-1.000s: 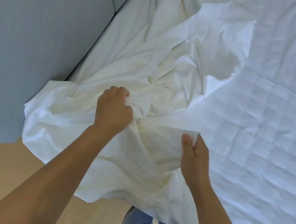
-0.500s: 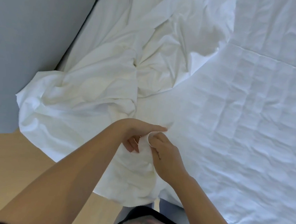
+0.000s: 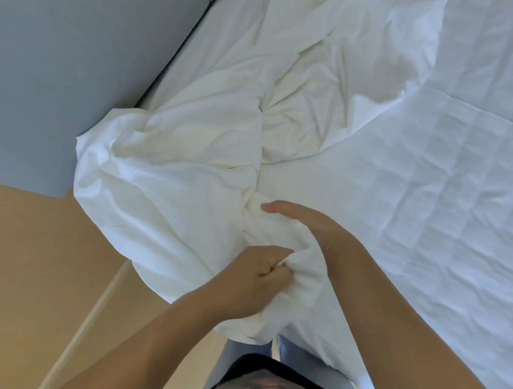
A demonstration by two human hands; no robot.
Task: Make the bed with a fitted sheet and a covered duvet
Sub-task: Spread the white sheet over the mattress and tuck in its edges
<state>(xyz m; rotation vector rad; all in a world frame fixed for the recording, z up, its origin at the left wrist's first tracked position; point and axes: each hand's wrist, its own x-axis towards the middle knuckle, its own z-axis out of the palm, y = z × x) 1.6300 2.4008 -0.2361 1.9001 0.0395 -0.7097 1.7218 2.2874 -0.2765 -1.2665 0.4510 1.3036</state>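
Sheet [image 3: 189, 162] lies bunched over the near left corner of the bed [image 3: 450, 213], partly hanging toward the floor [image 3: 22, 266] beside a grey wall [image 3: 59, 50]. A person at the bed's edge works the gathered, elastic-looking hem. The left hand [image 3: 256, 276] is fisted round a clump of that hem. The right hand [image 3: 311, 228] lies just beyond it, one digit stretched flat on the cloth and the rest buried under a fold, so its grip cannot be told. The bed's quilted top to the right is not yet covered. The step appears to be finding a corner pocket of the sheet. Next, that pocket likely needs opening out and hooking over the bed's corner, once the twisted pile is shaken loose.
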